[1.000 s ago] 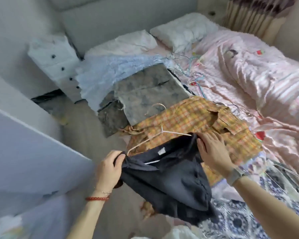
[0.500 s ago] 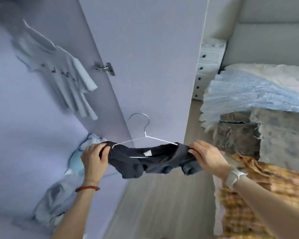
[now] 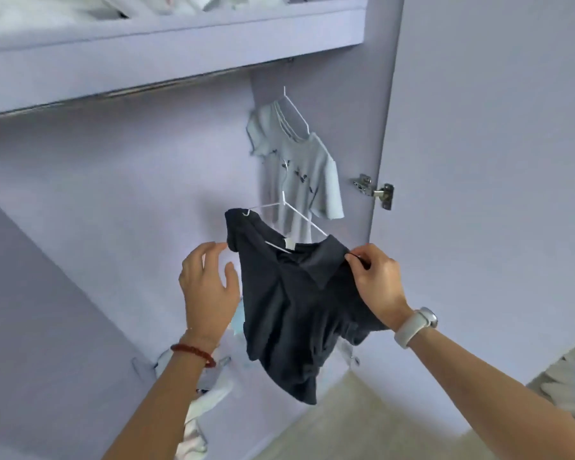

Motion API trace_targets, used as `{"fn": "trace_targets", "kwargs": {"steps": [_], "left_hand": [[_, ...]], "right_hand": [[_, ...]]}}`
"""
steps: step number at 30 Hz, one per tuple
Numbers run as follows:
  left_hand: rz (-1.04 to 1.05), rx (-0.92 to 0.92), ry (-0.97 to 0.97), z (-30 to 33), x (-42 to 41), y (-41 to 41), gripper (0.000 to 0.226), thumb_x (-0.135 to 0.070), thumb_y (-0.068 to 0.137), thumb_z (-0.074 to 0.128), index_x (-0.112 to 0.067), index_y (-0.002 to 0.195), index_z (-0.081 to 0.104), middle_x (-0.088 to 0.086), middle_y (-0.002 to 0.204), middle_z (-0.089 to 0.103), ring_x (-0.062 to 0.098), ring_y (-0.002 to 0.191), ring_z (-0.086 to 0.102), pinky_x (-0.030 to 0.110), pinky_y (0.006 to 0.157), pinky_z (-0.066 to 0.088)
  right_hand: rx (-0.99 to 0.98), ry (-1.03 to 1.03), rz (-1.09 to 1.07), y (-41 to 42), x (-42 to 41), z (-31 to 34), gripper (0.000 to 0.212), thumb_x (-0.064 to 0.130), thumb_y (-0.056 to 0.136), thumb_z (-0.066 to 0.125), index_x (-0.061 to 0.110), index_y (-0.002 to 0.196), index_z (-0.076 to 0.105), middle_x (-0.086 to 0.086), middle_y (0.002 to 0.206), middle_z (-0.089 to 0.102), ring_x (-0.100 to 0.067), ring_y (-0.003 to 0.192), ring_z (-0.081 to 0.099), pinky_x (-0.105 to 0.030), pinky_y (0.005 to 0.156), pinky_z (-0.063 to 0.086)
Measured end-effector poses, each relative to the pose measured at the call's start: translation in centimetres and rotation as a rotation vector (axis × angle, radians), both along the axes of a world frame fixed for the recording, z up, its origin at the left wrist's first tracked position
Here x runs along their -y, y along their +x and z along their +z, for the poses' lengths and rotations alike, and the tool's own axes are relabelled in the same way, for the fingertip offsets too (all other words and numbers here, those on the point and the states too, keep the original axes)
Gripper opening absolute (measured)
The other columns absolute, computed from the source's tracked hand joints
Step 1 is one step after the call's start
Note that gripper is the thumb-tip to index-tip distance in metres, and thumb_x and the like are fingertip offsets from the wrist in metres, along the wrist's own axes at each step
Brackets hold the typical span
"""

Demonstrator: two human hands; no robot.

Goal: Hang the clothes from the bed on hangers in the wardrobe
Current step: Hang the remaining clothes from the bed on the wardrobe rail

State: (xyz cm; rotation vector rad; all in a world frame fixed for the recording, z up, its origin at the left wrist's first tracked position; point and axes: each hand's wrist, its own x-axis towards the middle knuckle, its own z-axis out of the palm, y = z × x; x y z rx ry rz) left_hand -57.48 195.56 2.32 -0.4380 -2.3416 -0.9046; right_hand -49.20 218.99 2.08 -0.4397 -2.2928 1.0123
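A black collared shirt point(image 3: 292, 307) hangs on a white wire hanger point(image 3: 299, 214) in front of the open wardrobe. My right hand point(image 3: 377, 277) pinches the shirt's right shoulder at the collar. My left hand point(image 3: 209, 280) is spread just left of the shirt's other shoulder, its fingertips close to the fabric without holding it. Behind, a pale grey T-shirt point(image 3: 301, 174) hangs on a white hanger point(image 3: 294, 109) below the wardrobe rail point(image 3: 179, 79). The black shirt's hanger hook is not visible.
A lilac shelf point(image 3: 166, 51) with folded white cloth on top spans the wardrobe above the rail. The open door point(image 3: 478, 161) with a metal hinge point(image 3: 375, 190) stands at the right. Pale clothes point(image 3: 196, 416) lie at the wardrobe bottom. Bedding edge point(image 3: 568, 390) shows lower right.
I turned from the bed to the wardrobe and raised the black shirt on its hanger toward the rail. My left hand let go of the shirt's shoulder and opened.
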Motion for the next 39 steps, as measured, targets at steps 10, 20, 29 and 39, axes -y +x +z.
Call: {"fn": "trace_targets", "kwargs": {"steps": [10, 20, 29, 39], "left_hand": [[0.273, -0.521, -0.3, 14.4, -10.3, -7.1, 0.05, -0.02, 0.08, 0.046, -0.016, 0.13, 0.048, 0.018, 0.142, 0.039, 0.034, 0.132, 0.022, 0.053, 0.106, 0.018], [0.626, -0.457, -0.552, 16.4, -11.0, -12.3, 0.085, -0.026, 0.072, 0.064, -0.019, 0.146, 0.022, 0.019, 0.152, 0.019, 0.043, 0.138, 0.012, 0.061, 0.108, 0.009], [0.654, -0.464, -0.579, 16.1, -10.9, -12.9, 0.087, -0.026, 0.073, 0.063, -0.02, 0.147, 0.018, 0.015, 0.151, 0.007, 0.041, 0.138, 0.005, 0.06, 0.109, 0.008], [0.51, -0.441, -0.371, 14.1, -12.1, -12.2, 0.073, -0.022, 0.077, 0.054, -0.02, 0.144, 0.026, 0.015, 0.152, 0.014, 0.038, 0.139, 0.005, 0.063, 0.107, 0.007]], "right_hand": [[-0.121, -0.123, 0.074, -14.4, -4.2, 8.3, 0.017, 0.007, 0.091, 0.048, -0.001, 0.098, 0.06, -0.017, 0.094, 0.066, -0.034, 0.089, 0.059, -0.022, 0.066, 0.034], [-0.125, -0.215, 0.134, -25.5, -6.0, 13.4, 0.02, 0.002, 0.09, 0.038, -0.004, 0.1, 0.055, -0.02, 0.098, 0.061, -0.035, 0.091, 0.055, -0.027, 0.065, 0.033], [0.018, -0.201, 0.243, -27.8, -5.6, 9.9, 0.024, -0.001, 0.092, 0.039, -0.008, 0.111, 0.052, -0.023, 0.115, 0.052, -0.036, 0.103, 0.052, -0.031, 0.08, 0.04], [-0.075, 0.126, 0.33, -23.9, -8.5, 8.7, 0.038, 0.008, 0.093, 0.046, 0.003, 0.131, 0.045, -0.013, 0.132, 0.044, -0.029, 0.122, 0.041, -0.029, 0.103, 0.031]]}}
